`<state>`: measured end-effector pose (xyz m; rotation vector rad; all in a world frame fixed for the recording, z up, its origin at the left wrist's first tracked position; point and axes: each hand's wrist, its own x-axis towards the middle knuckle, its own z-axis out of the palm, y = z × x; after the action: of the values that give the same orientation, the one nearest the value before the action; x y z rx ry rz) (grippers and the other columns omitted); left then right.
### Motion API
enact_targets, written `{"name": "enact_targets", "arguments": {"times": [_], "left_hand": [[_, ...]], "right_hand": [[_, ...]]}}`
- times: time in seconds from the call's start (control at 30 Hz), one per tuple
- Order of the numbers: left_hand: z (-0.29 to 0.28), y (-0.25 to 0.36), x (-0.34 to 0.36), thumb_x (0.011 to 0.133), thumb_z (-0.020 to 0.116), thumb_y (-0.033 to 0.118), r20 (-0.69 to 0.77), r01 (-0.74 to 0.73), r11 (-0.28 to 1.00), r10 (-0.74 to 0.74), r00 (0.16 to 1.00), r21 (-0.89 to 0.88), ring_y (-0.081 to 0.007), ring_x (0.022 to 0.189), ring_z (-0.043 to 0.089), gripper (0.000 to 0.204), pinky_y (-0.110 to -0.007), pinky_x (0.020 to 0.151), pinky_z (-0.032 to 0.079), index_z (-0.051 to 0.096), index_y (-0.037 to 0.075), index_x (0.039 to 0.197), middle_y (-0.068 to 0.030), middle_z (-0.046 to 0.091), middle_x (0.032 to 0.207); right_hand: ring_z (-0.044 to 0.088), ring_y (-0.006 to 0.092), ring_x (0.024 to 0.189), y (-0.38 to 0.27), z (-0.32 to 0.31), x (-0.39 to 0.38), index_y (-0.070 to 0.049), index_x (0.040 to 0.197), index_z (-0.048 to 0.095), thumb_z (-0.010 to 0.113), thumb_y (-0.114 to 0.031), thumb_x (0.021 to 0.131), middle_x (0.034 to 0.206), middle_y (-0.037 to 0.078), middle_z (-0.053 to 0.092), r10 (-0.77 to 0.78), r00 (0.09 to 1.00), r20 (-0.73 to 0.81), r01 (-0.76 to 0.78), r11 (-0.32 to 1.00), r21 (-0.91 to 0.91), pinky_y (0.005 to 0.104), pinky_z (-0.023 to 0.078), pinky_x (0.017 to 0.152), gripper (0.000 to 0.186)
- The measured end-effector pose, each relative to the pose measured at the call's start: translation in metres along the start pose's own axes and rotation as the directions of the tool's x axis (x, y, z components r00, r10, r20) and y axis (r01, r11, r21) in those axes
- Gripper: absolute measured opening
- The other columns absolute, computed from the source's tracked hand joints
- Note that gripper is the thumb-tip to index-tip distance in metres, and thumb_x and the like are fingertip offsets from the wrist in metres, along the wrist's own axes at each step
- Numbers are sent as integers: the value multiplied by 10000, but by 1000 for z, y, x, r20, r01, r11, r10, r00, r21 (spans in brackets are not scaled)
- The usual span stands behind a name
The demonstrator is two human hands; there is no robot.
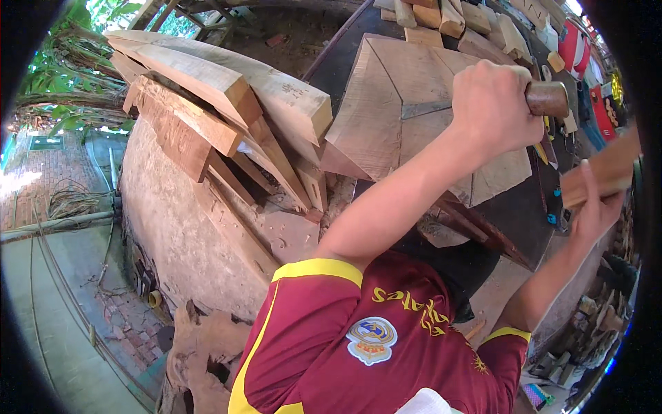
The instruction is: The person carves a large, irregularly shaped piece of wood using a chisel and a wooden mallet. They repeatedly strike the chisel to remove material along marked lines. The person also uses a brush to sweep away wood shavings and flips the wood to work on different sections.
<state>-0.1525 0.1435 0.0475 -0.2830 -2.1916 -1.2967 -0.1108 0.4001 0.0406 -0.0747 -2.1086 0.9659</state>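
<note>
My left hand [491, 103] is closed around the dark wooden handle [552, 98] of a chisel. The flat metal blade [424, 108] lies over the top of a broad pale wood block [372, 124], which has straight lines across it; I cannot tell whether the blade's tip touches it. At the far right my right hand [596, 210] grips a rectangular piece of wood [603, 176], slightly blurred and held beside the dark bench [503, 221].
Long planks and beams [207, 76] lean at the left on a rough pale ledge [162, 193]. Many offcuts [469, 24] and small tools lie along the bench's back and right. A gnarled wood piece [200, 345] sits at lower left, beside paving with pipes and hoses.
</note>
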Motion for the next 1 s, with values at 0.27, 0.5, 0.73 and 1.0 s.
{"name": "enact_targets", "arguments": {"times": [0.27,0.5,0.73,1.0], "left_hand": [[2,-2,-3,546,655,195,-2,10,1000,-10,1000,13,-380,615,611,157,-441,584,513,621,58,614,-169,589,588],[2,-3,-5,540,667,202,74,42,998,-46,996,56,-358,624,622,163,-437,581,517,642,74,637,-157,606,609],[3,1,-6,536,673,208,131,13,998,-20,991,56,-350,636,632,178,-426,586,524,664,84,664,-152,616,621],[5,-2,-7,529,668,207,141,-8,998,-1,990,63,-356,635,628,192,-431,596,525,657,73,666,-160,611,620]], "right_hand": [[614,241,1016,-10,1,-20,64,1180,531,790,-120,739,1124,178,621,-144,980,135,163,977,-139,359,478,882,544],[601,251,1039,0,9,-37,60,1230,514,783,-135,748,1156,175,604,-295,932,212,346,899,-269,354,478,884,585],[582,224,1063,10,-6,-55,39,1226,506,767,-10,737,1169,156,588,189,981,48,-195,932,307,340,459,924,557],[596,195,1007,-3,-5,-58,48,1151,532,802,-25,714,1132,151,598,-33,996,82,36,999,-38,318,479,873,520]]}}
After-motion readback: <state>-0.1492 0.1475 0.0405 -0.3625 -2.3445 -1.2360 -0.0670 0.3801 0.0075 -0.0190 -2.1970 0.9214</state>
